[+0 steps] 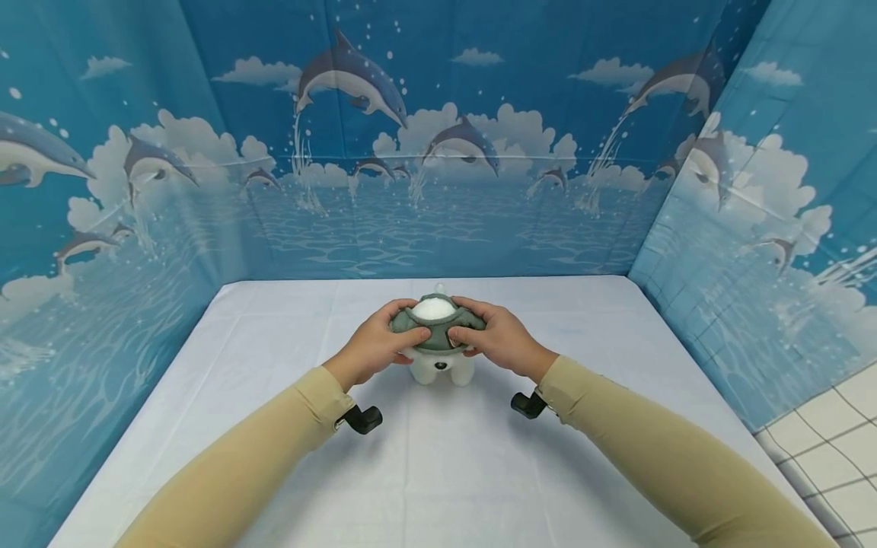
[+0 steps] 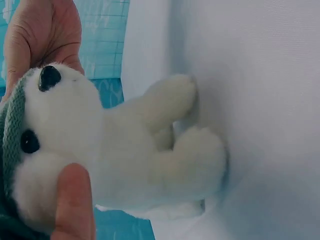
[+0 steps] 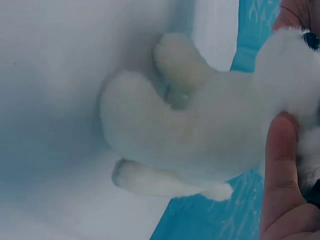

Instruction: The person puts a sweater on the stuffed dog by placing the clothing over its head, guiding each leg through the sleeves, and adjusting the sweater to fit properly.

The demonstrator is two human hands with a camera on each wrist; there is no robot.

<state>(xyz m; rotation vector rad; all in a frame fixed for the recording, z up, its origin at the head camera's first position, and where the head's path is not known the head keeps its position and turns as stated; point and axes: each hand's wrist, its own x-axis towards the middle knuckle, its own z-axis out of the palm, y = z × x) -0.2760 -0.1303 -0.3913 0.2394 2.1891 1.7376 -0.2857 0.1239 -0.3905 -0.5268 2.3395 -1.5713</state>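
Left hand (image 1: 375, 342) at 9 o'clock, right hand (image 1: 505, 339) at 3, fingers curled round hat (image 1: 437, 336); best ease evenly, toy (image 2: 125, 155) upright.

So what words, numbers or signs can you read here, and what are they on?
None that I can read on the toy, hat, cloth or dolphin backdrop.
The hat's dark patch by the right hand is too small to make out.

Your left hand (image 1: 377, 341) and right hand (image 1: 505, 339) hold the grey-green cloth (image 1: 439, 335) on a white plush toy (image 1: 448, 361). Past the far edge of the white table (image 1: 438, 472) hangs a dolphin-print backdrop (image 1: 438, 221).
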